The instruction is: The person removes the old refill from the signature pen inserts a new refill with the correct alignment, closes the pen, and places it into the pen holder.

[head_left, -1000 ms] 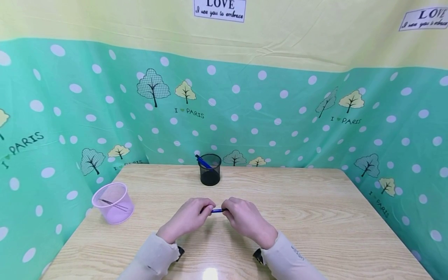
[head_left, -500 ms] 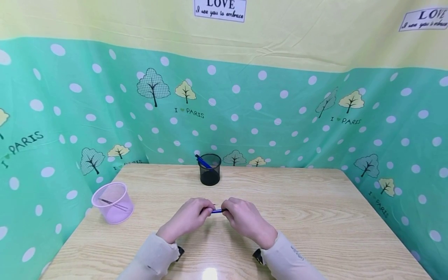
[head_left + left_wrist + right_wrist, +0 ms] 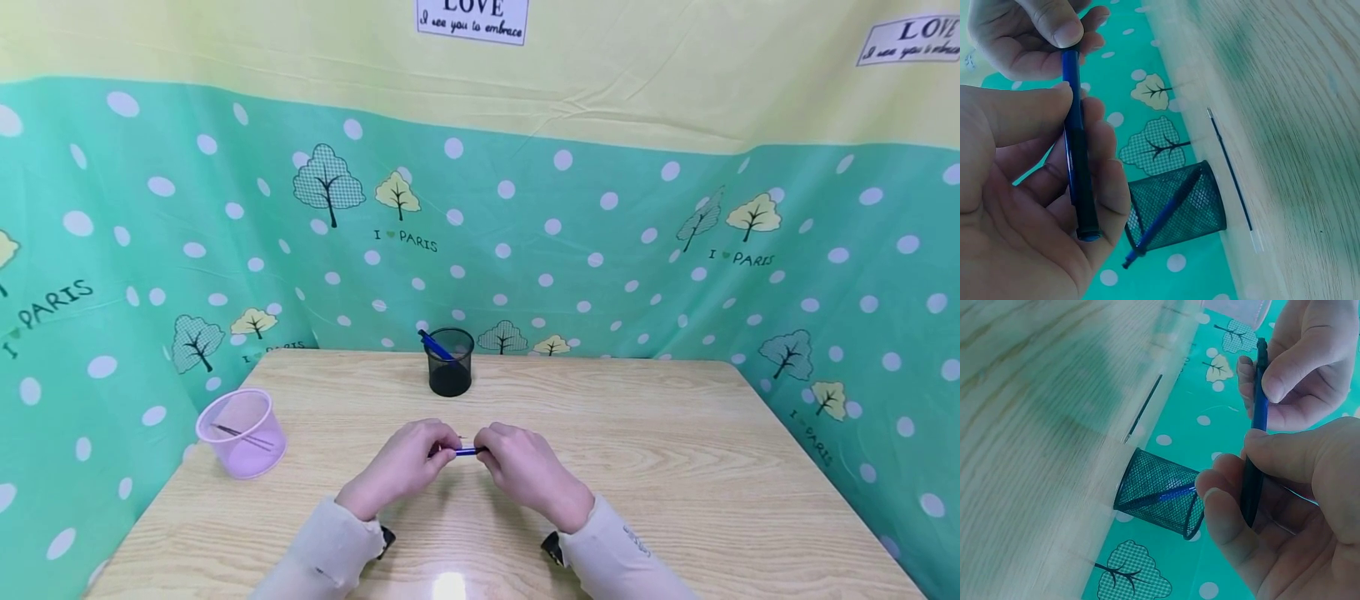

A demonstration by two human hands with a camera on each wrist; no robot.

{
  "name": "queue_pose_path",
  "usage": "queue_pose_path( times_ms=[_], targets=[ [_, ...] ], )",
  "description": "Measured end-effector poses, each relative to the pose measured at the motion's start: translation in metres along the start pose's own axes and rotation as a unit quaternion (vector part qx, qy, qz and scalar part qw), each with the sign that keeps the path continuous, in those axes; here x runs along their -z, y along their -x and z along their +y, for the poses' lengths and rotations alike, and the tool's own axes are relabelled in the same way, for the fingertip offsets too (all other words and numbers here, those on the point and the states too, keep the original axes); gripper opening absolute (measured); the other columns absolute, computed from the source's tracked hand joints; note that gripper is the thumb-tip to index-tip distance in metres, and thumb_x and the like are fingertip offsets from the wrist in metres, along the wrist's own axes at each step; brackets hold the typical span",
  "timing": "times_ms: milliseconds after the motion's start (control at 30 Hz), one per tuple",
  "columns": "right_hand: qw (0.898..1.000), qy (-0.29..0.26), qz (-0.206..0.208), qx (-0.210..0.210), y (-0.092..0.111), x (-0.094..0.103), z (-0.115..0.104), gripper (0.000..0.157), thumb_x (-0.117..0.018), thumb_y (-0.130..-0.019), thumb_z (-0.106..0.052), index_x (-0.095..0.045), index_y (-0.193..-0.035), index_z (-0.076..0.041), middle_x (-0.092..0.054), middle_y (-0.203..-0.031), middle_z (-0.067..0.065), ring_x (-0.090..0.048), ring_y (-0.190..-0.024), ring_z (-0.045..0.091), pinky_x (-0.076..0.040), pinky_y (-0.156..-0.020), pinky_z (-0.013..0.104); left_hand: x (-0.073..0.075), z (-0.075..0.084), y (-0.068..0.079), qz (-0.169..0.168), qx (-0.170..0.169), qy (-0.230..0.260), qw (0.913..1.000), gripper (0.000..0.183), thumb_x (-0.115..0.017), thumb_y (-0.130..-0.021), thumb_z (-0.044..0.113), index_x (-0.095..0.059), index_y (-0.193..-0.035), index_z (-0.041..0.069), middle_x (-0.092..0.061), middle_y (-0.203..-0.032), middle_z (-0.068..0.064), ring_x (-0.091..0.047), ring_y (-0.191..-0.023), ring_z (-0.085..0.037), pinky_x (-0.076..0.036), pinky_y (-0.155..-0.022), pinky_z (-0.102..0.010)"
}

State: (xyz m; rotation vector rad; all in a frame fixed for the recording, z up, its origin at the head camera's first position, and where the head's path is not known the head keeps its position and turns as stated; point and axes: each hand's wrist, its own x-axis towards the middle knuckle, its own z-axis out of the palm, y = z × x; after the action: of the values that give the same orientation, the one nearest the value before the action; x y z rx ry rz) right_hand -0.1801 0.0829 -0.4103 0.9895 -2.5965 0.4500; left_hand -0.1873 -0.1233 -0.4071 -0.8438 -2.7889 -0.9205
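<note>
Over the middle of the table, a blue pen (image 3: 467, 452) with dark ends lies level between both hands. My left hand (image 3: 405, 468) pinches one part of its barrel between thumb and fingers, as the left wrist view shows. At the other end, the thumb and fingers of my right hand (image 3: 531, 477) curl round the dark section. A thin dark refill (image 3: 1231, 172) with a clear end lies on the wooden table (image 3: 637, 467) just beyond the hands. In the head view the hands hide most of that refill.
Behind the hands stands a black mesh pen cup (image 3: 450, 380) with a blue pen (image 3: 437, 346) leaning in it. A lilac basket (image 3: 262, 463) at the table's left edge holds thin dark sticks (image 3: 238, 434). A patterned curtain (image 3: 570, 275) surrounds the table.
The left hand has risen very slightly and its fingers have shifted a little on the pen. The right hand keeps its place.
</note>
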Motion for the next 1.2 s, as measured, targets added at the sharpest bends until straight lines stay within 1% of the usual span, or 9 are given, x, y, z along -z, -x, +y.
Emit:
queue_pose_path(
  times_ms=[267, 400, 500, 600, 633, 733, 867, 1033, 1200],
  targets=[
    [1.0, -0.001, -0.005, -0.004, -0.0005, -0.0003, -0.0001, 0.004, -0.068, -0.088, -0.013, -0.067, -0.092, -0.015, -0.059, -0.081, -0.008, -0.052, -0.068, 0.004, -0.047, -0.059, 0.021, -0.001, 0.0, -0.0008, 0.003, 0.011, 0.006, 0.9999, 0.007, -0.071, -0.085, 0.008, -0.069, -0.089, 0.013, -0.058, -0.083, 0.01, -0.052, -0.072, -0.007, -0.045, -0.066, -0.026],
    [1.0, -0.002, -0.006, -0.005, -0.0005, 0.0001, -0.0003, 0.005, -0.068, -0.088, -0.012, -0.067, -0.092, -0.015, -0.059, -0.081, -0.008, -0.052, -0.068, 0.004, -0.047, -0.059, 0.021, -0.0018, -0.0005, -0.0011, 0.004, 0.015, -0.001, 0.9999, 0.008, -0.071, -0.085, 0.009, -0.069, -0.092, 0.014, -0.058, -0.084, 0.01, -0.053, -0.074, -0.007, -0.046, -0.069, -0.028],
    [1.0, -0.003, -0.005, -0.006, -0.0005, 0.0005, -0.0004, 0.006, -0.067, -0.088, -0.011, -0.067, -0.092, -0.015, -0.058, -0.08, -0.008, -0.052, -0.068, 0.003, -0.047, -0.059, 0.021, -0.0023, -0.0007, -0.0009, 0.006, 0.012, -0.007, 0.9999, 0.009, -0.069, -0.088, 0.012, -0.069, -0.096, 0.013, -0.06, -0.087, 0.008, -0.054, -0.077, -0.007, -0.047, -0.071, -0.029],
    [1.0, -0.003, -0.003, -0.007, -0.0004, 0.0008, -0.0004, 0.006, -0.067, -0.088, -0.011, -0.067, -0.092, -0.015, -0.058, -0.08, -0.008, -0.052, -0.068, 0.003, -0.047, -0.058, 0.021, -0.0021, -0.0004, -0.0002, 0.008, 0.004, -0.011, 0.9999, 0.01, -0.063, -0.092, 0.015, -0.07, -0.099, 0.012, -0.063, -0.091, 0.007, -0.055, -0.079, -0.007, -0.048, -0.073, -0.03],
    [1.0, -0.002, -0.002, -0.006, -0.0002, 0.0009, -0.0006, 0.006, -0.067, -0.088, -0.011, -0.067, -0.092, -0.015, -0.058, -0.08, -0.008, -0.053, -0.068, 0.003, -0.047, -0.058, 0.021, -0.002, -0.0005, 0.0, 0.006, 0.002, -0.011, 0.9999, 0.012, -0.06, -0.094, 0.016, -0.07, -0.099, 0.011, -0.063, -0.089, 0.007, -0.055, -0.078, -0.007, -0.048, -0.072, -0.029],
    [1.0, -0.003, 0.0, -0.004, -0.0002, 0.0008, -0.0007, 0.006, -0.067, -0.088, -0.01, -0.067, -0.092, -0.015, -0.058, -0.08, -0.008, -0.052, -0.068, 0.003, -0.047, -0.058, 0.021, -0.0013, -0.0009, 0.0006, -0.009, 0.002, -0.008, 0.9999, 0.017, -0.054, -0.097, 0.016, -0.07, -0.093, 0.011, -0.061, -0.08, 0.008, -0.053, -0.068, -0.006, -0.047, -0.066, -0.028],
    [1.0, -0.003, 0.001, -0.002, -0.0003, 0.0006, -0.0009, 0.006, -0.068, -0.088, -0.011, -0.068, -0.093, -0.015, -0.059, -0.081, -0.008, -0.051, -0.067, 0.003, -0.046, -0.057, 0.019, -0.0002, -0.0019, 0.001, -0.035, 0.005, 0.001, 0.9994, 0.02, -0.052, -0.098, 0.014, -0.067, -0.084, 0.011, -0.054, -0.067, 0.011, -0.046, -0.056, -0.005, -0.042, -0.058, -0.025],
    [1.0, -0.003, -0.002, -0.002, -0.0008, 0.0005, -0.001, 0.005, -0.067, -0.089, -0.013, -0.068, -0.093, -0.015, -0.059, -0.082, -0.009, -0.051, -0.067, 0.002, -0.045, -0.058, 0.019, 0.0006, -0.0022, 0.0012, -0.04, 0.001, 0.0, 0.9992, 0.016, -0.055, -0.096, 0.013, -0.068, -0.087, 0.01, -0.051, -0.066, 0.012, -0.046, -0.057, -0.004, -0.042, -0.06, -0.025],
    [1.0, -0.004, -0.005, -0.002, -0.0009, 0.0004, -0.001, 0.005, -0.066, -0.09, -0.013, -0.069, -0.094, -0.015, -0.06, -0.082, -0.009, -0.052, -0.068, 0.002, -0.046, -0.059, 0.019, 0.0003, -0.0025, 0.0007, -0.034, -0.001, -0.008, 0.9994, 0.012, -0.058, -0.095, 0.013, -0.069, -0.093, 0.01, -0.054, -0.07, 0.013, -0.048, -0.061, -0.005, -0.043, -0.063, -0.026]
  ],
)
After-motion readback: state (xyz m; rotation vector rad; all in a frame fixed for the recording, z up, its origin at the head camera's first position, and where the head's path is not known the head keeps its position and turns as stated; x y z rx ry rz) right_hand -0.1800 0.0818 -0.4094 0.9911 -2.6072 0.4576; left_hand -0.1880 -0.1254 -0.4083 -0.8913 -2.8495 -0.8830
